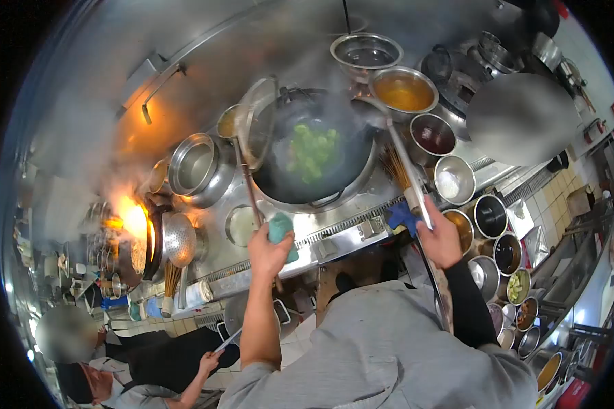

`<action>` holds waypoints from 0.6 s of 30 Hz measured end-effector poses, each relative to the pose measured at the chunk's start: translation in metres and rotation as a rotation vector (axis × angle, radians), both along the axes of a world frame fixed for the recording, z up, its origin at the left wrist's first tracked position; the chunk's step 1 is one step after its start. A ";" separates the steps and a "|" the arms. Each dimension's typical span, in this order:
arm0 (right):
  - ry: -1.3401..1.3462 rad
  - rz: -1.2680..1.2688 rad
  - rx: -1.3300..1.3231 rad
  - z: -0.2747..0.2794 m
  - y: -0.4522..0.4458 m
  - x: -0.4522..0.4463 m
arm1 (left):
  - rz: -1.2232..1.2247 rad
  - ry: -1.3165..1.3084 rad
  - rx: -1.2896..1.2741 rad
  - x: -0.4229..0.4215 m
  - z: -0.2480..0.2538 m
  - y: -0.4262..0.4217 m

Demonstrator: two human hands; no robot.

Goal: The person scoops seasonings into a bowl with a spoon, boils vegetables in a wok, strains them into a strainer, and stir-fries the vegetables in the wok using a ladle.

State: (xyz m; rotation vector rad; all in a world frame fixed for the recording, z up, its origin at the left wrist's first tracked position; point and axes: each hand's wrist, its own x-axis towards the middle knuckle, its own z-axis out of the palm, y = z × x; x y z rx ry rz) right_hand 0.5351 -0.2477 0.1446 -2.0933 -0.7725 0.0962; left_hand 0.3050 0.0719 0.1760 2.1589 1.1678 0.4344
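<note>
My left hand (269, 252) is closed around the brown handle of a round strainer (259, 126), and a folded green cloth (280, 229) is tucked in the same grip. The strainer is tilted up over the left rim of a large black wok (351, 170). Chopped green vegetables (312, 151) lie in the wok under steam. My right hand (440, 235) grips the long handle of a metal ladle (371, 111), whose bowl is at the wok's upper right edge. A bamboo brush (393, 165) lies beside the ladle handle.
Metal bowls of orange liquid (404, 92), dark red sauce (432, 134) and white powder (454, 180) stand at right. Flames (133, 218) rise at left, near a perforated skimmer (179, 240). A co-worker (150, 368) stands at lower left. A blue cloth (404, 217) lies by the counter edge.
</note>
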 end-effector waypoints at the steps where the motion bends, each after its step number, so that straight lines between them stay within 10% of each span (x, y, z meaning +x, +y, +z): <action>1: 0.158 -0.037 0.001 0.029 -0.018 -0.011 | -0.012 -0.093 -0.049 -0.010 0.007 0.001; 8: 0.433 -0.542 0.050 0.074 -0.154 -0.103 | 0.187 -0.815 -0.707 -0.123 -0.043 0.015; 15: 0.582 -0.793 -0.228 0.069 -0.181 -0.154 | 0.295 -0.805 -0.881 -0.156 -0.108 0.017; 18: 0.580 -0.817 0.055 0.043 -0.182 -0.159 | 0.283 -0.842 -0.973 -0.160 -0.126 0.019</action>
